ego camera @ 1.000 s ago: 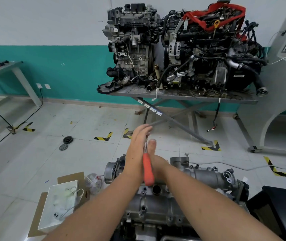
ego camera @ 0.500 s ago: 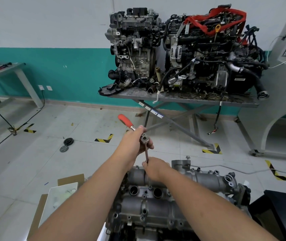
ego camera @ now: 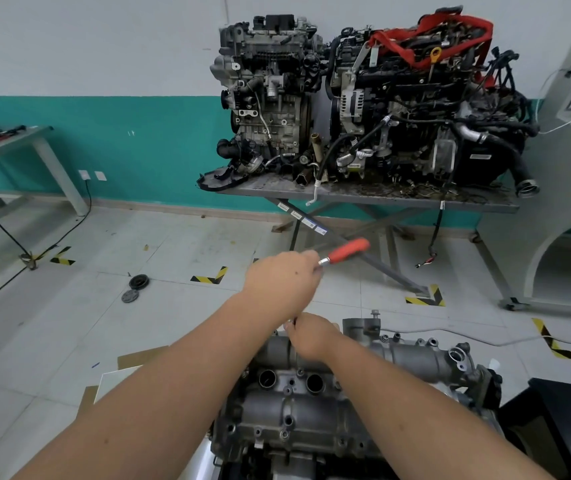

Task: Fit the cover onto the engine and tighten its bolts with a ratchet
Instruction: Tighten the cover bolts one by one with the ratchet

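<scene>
1. While the left hand (ego camera: 282, 280) curls round the metal shank of the ratchet (ego camera: 341, 253), just below its orange grip, the right hand (ego camera: 312, 336) sits lower and pinches what looks like the extension bar where it meets the cover (ego camera: 312, 403); both hands are clamped on the tool, one above the other, close but not touching
2. Judged from its build, the ratchet is stiff steel with a rubbery handle that should not slip; the far orange end would give more leverage than the shank, so the present hold suits quick spinning rather than a final pull
3. To the left on the floor lie two dark round parts (ego camera: 135, 287), and a piece of cardboard (ego camera: 131, 368) shows beside the left forearm
4. In the middle, the cover lies on top of the engine (ego camera: 312, 455) directly below the hands; it is a grey cast piece, ribbed, with two round open wells and several small bolt holes, and it looks heavy and rigid, best lifted by its ends
5. The socket and the bolt under it are hidden by the right hand, so how far it is seated cannot be told
6. Further back and to the right, a tabletop (ego camera: 363, 197) carries two other engines (ego camera: 363, 98), one with a red strap
</scene>
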Demonstrator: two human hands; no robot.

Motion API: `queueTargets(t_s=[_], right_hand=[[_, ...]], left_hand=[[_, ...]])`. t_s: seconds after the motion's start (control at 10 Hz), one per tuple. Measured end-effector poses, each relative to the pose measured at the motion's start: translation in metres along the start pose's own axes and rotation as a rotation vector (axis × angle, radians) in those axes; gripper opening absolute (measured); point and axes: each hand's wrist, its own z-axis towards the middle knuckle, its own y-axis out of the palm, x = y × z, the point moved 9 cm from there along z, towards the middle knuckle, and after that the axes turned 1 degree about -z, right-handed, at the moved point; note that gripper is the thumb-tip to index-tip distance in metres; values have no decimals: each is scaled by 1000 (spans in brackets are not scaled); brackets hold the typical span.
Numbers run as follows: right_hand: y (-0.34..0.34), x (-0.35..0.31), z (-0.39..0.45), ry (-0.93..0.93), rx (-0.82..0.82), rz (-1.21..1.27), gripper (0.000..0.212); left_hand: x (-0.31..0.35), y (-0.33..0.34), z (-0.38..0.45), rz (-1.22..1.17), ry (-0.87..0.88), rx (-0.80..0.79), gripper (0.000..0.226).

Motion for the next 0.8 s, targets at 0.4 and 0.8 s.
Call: queueTargets(t_s=[0.4, 0.8], right_hand=[[0, 7, -9, 123, -18, 286, 33], [2, 3, 7, 48, 9, -49, 36]], left_hand=[[-20, 27, -52, -957, -14, 509, 38], [-53, 71, -30, -1720, -587, 296, 43]])
